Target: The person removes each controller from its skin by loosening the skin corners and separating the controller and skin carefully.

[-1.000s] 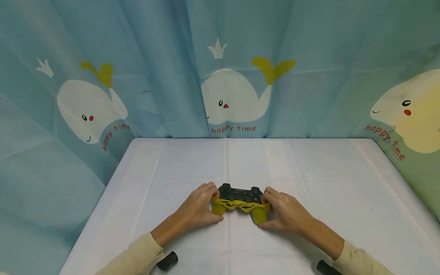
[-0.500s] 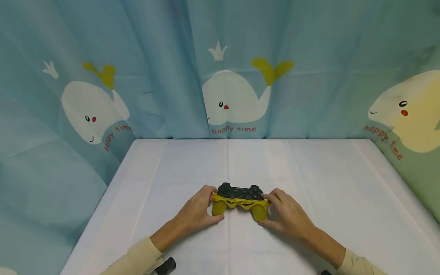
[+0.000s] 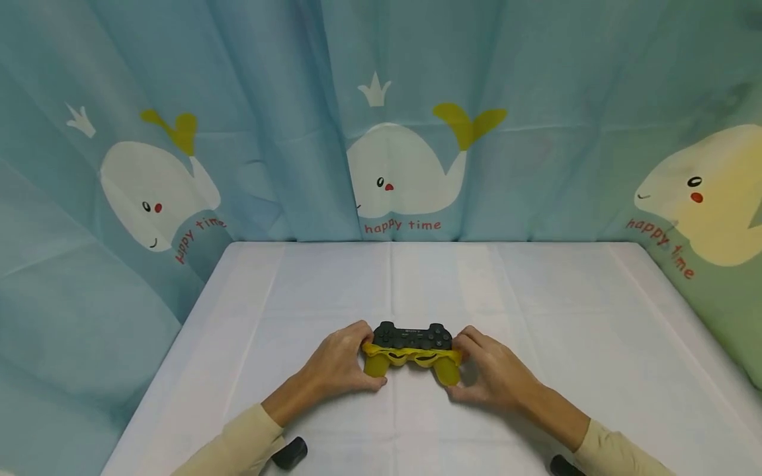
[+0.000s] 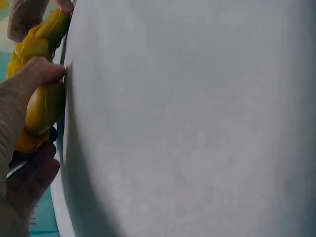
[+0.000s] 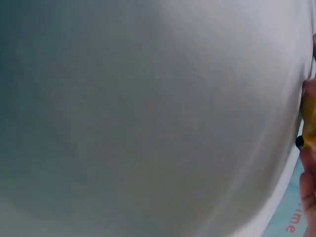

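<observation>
A black game controller (image 3: pixel 413 338) with SONY on its face lies near the middle of the table. A stretchy yellow cover (image 3: pixel 376 365) encloses both its handles and runs in a wavy edge below the buttons. My left hand (image 3: pixel 339 362) grips the left end, thumb at the handle's tip and fingers at the upper side. At the other end my right hand (image 3: pixel 499 371) pinches the cover the same way, index finger bent at the edge beside the buttons. In the left wrist view the yellow handle (image 4: pixel 45 111) shows between thumb and fingers.
A white cloth covers the table (image 3: pixel 512 284). Behind and beside it hangs a blue-green curtain (image 3: pixel 268 165) printed with whales. Black wrist-worn pieces, such as the one by the left sleeve (image 3: pixel 290 454), show below both forearms.
The right index finger, stretched over the controller's edge half a second ago, is bent back against its side. Both hands keep their places at the two ends, and the controller barely shifts.
</observation>
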Demonstrator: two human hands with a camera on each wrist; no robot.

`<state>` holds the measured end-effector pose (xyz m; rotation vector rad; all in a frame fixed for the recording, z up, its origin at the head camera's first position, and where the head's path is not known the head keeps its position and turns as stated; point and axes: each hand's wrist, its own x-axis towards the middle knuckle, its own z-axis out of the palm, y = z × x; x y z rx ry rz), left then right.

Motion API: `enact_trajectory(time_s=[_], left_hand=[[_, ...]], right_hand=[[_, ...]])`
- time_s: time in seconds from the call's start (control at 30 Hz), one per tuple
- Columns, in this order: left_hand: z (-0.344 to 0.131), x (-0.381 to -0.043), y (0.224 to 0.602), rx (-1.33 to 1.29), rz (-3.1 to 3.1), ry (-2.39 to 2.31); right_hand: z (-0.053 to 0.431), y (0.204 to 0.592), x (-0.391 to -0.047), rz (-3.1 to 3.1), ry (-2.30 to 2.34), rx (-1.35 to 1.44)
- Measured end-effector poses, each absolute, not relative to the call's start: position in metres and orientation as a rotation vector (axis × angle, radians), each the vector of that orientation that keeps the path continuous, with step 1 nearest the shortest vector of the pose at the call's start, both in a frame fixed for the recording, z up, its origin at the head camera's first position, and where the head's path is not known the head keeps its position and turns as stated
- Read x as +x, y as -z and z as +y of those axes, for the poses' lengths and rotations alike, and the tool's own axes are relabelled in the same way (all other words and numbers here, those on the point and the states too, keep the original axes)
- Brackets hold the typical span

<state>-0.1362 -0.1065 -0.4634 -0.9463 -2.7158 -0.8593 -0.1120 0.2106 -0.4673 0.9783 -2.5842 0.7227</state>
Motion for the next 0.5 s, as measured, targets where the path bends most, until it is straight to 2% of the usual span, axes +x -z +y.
enact_trajectory(time_s=[0.27,0.5], left_hand=[[-0.104,-0.139,0.467,-0.952,-2.693,1.033],[-0.108,-0.130,0.464,-0.906,-2.805,0.896]], right_hand=[[0.213,0.466,-0.127,-2.446,-0.440,1.138],[0.216,0.469,-0.125,-2.423,-0.529,1.144]])
